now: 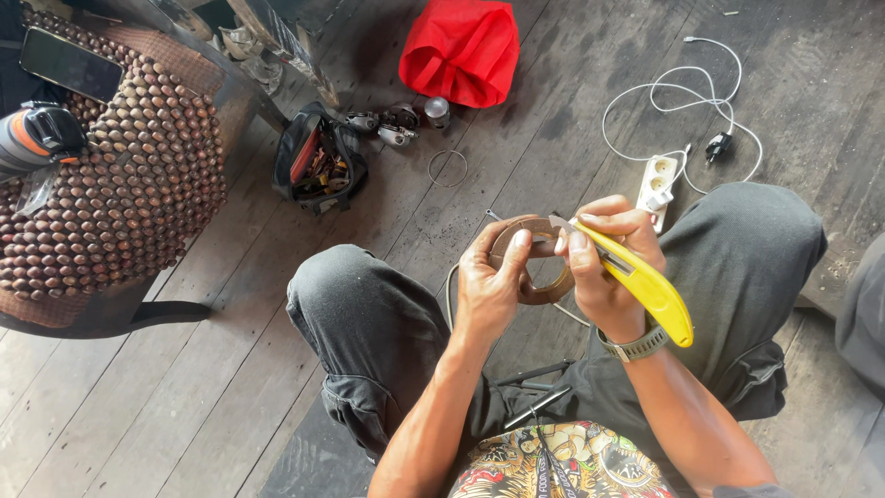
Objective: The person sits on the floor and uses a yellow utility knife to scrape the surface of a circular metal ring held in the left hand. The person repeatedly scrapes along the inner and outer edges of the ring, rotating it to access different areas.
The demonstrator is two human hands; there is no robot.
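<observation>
My left hand [489, 281] grips a brown flat ring-shaped part [539, 293], thumb laid across its top edge. My right hand [604, 267] holds a yellow utility knife [645, 286] whose metal blade tip rests against the upper rim of the ring. Both hands hover above my lap, between my bent knees in dark grey trousers [369, 332]. A metal watch band [634, 347] circles my right wrist. Part of the ring is hidden behind my fingers.
On the dark plank floor lie a thin wire ring [447, 168], an open black tool pouch [318, 166], small metal parts [392, 124], a red cloth bag [461, 51] and a white power strip with cable [656, 180]. A beaded seat [129, 175] carrying a phone [69, 63] stands at left.
</observation>
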